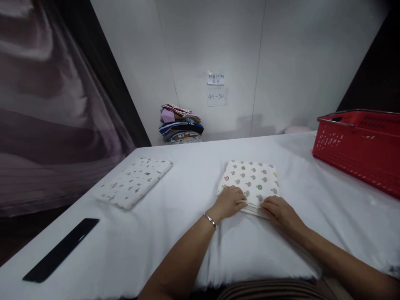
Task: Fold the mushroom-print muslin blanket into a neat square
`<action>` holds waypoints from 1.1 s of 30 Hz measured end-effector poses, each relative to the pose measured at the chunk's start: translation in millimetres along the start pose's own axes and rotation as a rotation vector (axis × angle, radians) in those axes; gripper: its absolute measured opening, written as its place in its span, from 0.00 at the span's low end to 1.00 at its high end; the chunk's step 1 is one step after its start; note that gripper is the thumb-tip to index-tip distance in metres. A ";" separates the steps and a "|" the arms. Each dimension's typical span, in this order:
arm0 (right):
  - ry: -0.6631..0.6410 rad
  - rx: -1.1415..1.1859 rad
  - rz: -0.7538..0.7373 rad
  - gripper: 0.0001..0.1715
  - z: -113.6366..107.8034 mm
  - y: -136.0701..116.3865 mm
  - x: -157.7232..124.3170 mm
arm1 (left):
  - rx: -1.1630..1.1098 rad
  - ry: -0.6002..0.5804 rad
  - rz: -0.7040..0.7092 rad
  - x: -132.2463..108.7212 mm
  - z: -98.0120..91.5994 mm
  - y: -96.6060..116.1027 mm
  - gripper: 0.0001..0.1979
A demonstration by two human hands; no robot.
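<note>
A white cloth (251,180) printed with grey mushrooms, and a few green, red and yellow ones, lies folded into a thick square on the white-covered table. At its near left edge, my left hand (229,202) has its fingers closed on the layers; a silver bracelet is on that wrist. My right hand (283,213) grips the near right corner, thumb and fingers bent round the edge. Between the two hands the stacked folds show along the front. My fingertips are partly hidden by the hands themselves.
Another folded white printed cloth (136,182) lies on the left, with a flat black strip (62,250) nearer me. A red plastic basket (359,146) stands at the right. Folded clothes (181,125) are piled against the back wall, beside paper notes (216,96). A curtain (53,104) hangs at left.
</note>
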State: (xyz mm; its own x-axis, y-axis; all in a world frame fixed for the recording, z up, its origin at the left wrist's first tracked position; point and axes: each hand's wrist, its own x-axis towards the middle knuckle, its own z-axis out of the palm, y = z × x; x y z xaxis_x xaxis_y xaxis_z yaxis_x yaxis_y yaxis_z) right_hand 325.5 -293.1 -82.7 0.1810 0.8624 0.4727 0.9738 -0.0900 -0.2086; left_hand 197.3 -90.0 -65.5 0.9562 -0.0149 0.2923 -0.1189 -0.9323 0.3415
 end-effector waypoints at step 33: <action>-0.092 -0.005 0.008 0.17 -8.9 -11.5 2.1 | -0.197 -0.026 -0.041 1.8 -7.2 5.1 0.05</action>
State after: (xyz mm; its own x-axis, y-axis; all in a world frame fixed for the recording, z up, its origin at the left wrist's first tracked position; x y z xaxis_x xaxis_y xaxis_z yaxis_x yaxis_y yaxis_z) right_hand 315.8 -294.7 -71.8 0.1756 0.9038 0.3902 0.9731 -0.0994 -0.2078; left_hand 196.5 -92.2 -56.8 0.9677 0.0098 0.2518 -0.1272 -0.8436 0.5217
